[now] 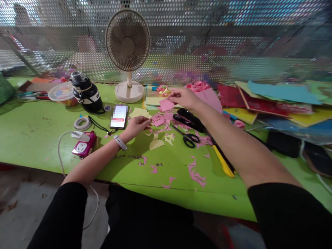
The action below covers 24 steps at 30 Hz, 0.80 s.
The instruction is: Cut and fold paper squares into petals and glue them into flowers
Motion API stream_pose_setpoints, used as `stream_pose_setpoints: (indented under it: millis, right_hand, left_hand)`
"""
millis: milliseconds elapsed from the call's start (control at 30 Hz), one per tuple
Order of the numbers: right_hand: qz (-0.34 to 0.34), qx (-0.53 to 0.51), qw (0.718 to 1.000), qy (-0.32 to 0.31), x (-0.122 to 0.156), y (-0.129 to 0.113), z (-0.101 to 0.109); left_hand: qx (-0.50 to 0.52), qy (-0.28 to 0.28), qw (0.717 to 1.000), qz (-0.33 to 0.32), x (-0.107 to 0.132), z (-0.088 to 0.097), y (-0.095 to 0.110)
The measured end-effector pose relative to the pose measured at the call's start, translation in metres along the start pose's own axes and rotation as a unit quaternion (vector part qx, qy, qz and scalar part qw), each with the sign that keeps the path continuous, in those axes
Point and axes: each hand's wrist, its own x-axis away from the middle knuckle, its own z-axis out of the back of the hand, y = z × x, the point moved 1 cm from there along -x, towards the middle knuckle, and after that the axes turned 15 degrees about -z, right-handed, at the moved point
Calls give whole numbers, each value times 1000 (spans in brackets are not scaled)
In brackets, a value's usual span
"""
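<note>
Between the thumb and fingers of my right hand [183, 98] is a small square of pink paper [166, 104], held above the back of the table. My left hand [137, 126] rests low at the left of the paper scraps, its fingertips close together; whether anything is between them is hidden. Beside it lie yellow paper sheets [139, 112] and a pile of pink scraps [160, 119]. Black-handled scissors [190, 140] lie just right of the scraps, with a black stapler [189, 119] behind them. A yellow paper half-circle [156, 144] sits in front of the pile.
A fan [129, 91] stands at the back, near a black bottle [86, 93] and a phone [119, 117]. Left are a tape roll [82, 123] and a purple power socket [84, 145]. A yellow-handled cutter [223, 162] and stacked coloured paper [285, 95] lie right.
</note>
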Motion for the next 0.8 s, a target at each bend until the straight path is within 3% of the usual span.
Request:
stream_pose_setpoints:
  millis: [133, 200, 300, 400, 500, 800]
  right_hand:
    - [-14, -110, 993, -37, 60, -11, -23]
    - [-19, -132, 990, -40, 86, -13, -32]
    - [28, -131, 991, 11, 112, -7, -34]
    - [147, -77, 984, 65, 128, 4, -28]
    - [256, -11, 964, 65, 140, 14, -25]
    - [285, -42, 953, 95, 160, 20, -31]
  left_hand:
    - [192, 15, 981, 33, 1, -7, 1]
    - [223, 16, 973, 48, 3, -11, 3]
    - [225, 36, 970, 82, 7, -15, 6]
    - [253, 40, 960, 118, 9, -17, 11]
    - [279, 16, 949, 145, 12, -21, 14]
    - [292, -7, 946, 140, 22, -34, 11]
